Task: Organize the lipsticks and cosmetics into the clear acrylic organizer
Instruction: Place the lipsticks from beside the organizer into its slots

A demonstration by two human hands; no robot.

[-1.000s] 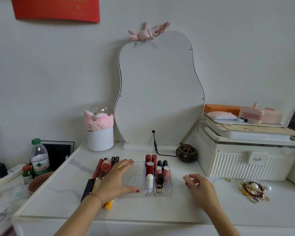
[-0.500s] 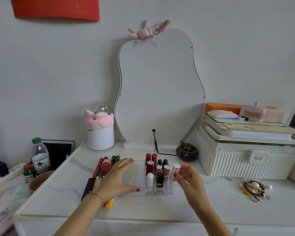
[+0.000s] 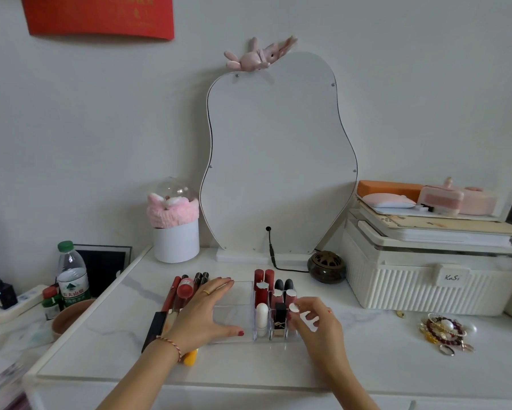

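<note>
The clear acrylic organizer (image 3: 234, 294) sits mid-table with several lipsticks (image 3: 260, 291) standing in its right-hand slots. My left hand (image 3: 201, 315) lies flat across its empty left tray, fingers straight, thumb along the front edge. My right hand (image 3: 320, 327) pinches a silver-capped lipstick (image 3: 294, 308) upright at the front right slot. Loose lip products (image 3: 185, 288) lie in a row left of the organizer, partly under my left wrist, with a yellow item (image 3: 190, 358) behind it.
A wavy mirror (image 3: 278, 158) with a cable stands behind the organizer. A dark round burner (image 3: 325, 266) and a white ribbed box (image 3: 426, 285) are at the right, jewellery (image 3: 444, 329) in front of it. A white pot (image 3: 176, 244) and water bottle (image 3: 73, 276) stand left.
My right hand picked up the silver-capped lipstick, raised it beside the organizer, then lowered it to the front right slot. My left hand stayed on the tray.
</note>
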